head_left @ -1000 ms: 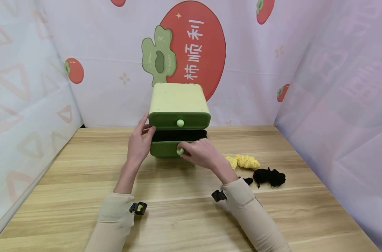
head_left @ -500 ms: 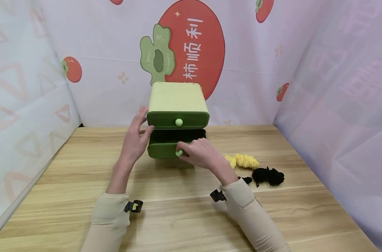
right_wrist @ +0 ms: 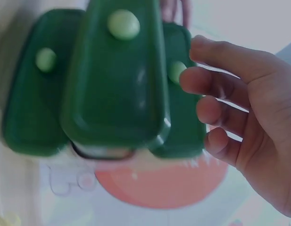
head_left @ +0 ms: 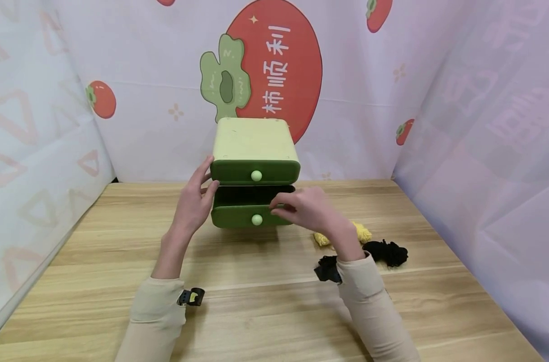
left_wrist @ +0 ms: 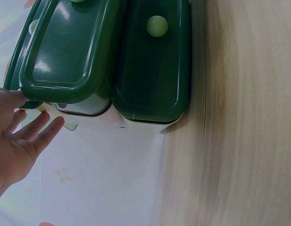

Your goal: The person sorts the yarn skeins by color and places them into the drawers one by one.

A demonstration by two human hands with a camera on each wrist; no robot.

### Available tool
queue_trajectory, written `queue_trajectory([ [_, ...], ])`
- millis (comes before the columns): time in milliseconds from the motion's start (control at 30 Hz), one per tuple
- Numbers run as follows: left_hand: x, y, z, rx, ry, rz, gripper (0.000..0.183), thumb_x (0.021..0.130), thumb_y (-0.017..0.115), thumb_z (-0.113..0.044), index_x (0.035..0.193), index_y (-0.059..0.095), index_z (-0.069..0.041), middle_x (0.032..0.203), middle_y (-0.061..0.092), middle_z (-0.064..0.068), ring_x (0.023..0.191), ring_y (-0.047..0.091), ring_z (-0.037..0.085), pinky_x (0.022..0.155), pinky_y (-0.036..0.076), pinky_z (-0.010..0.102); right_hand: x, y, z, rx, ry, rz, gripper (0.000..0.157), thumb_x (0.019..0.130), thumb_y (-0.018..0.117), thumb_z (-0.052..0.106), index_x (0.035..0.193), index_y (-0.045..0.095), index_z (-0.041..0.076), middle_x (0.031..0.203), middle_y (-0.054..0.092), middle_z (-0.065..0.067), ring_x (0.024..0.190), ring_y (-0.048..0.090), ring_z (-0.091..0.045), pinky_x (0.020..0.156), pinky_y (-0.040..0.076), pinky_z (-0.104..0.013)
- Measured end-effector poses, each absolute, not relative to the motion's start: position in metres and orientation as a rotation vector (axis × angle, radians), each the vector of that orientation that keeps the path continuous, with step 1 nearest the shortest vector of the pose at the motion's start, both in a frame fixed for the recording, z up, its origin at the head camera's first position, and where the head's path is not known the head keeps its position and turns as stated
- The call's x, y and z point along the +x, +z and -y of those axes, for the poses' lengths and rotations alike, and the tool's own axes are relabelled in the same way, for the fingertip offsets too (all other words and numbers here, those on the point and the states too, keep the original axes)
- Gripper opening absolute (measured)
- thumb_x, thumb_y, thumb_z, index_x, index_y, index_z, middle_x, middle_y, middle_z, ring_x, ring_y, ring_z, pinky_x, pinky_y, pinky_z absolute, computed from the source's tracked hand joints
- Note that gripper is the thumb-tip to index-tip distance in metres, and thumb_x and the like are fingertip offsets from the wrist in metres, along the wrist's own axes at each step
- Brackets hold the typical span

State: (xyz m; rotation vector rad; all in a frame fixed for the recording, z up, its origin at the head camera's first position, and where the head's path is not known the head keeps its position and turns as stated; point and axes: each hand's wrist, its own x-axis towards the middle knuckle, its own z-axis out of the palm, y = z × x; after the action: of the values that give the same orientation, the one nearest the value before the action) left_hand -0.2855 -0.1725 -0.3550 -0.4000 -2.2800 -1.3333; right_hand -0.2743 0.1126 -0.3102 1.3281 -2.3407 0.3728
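A small cream cabinet [head_left: 254, 138] with green drawer fronts stands at the back of the table. Its middle drawer [head_left: 231, 217] is pulled out, showing a dark inside, and has a round pale green knob [head_left: 257, 219]. In the left wrist view the bottom drawer [left_wrist: 152, 70] is pushed in. My left hand [head_left: 190, 201] rests at the cabinet's left side, thumb near the upper drawer's corner [head_left: 229, 172], fingers extended. Just right of the knob, my right hand [head_left: 312, 208] holds nothing; its fingers are loosely bent in the right wrist view, apart from the drawers.
Yellow yarn bundles [head_left: 362, 233] and black yarn bundles [head_left: 387, 253] lie on the wooden table [head_left: 256, 311] at the right, partly behind my right forearm. Printed cloth [head_left: 347, 90] hangs behind the cabinet and along both sides.
The middle drawer came forward slightly in my right hand's pinch. That hand has since let go of the knob and moved right. My left hand stays at the cabinet's side.
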Motion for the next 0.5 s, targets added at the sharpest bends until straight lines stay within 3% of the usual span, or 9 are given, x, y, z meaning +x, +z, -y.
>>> queue_trajectory([
  [267,-0.285,-0.353,0.168,-0.360,-1.315,2.224,0.059,0.100,0.056,-0.004,0.153,0.040,-0.023,0.158,0.040,0.002,0.123,0.060,0.037,0.096,0.056,0.047,-0.284,-0.301,-0.150,1.170,0.581,2.567,0.007,0.090,0.074,0.021,0.097,0.075,0.018,0.065,0.063,0.008,0.056,0.053,-0.003,0.053,0.044,-0.022],
  [500,-0.285,-0.356,0.169,-0.337,-1.255,2.200,0.058,0.099,0.059,-0.004,0.151,0.045,-0.024,0.154,0.046,0.004,0.110,0.068,0.037,0.089,0.059,0.047,-0.302,-0.307,-0.184,0.979,0.747,2.795,0.013,0.095,0.069,0.025,0.103,0.074,0.017,0.069,0.067,0.000,0.054,0.058,-0.011,0.054,0.051,-0.028],
])
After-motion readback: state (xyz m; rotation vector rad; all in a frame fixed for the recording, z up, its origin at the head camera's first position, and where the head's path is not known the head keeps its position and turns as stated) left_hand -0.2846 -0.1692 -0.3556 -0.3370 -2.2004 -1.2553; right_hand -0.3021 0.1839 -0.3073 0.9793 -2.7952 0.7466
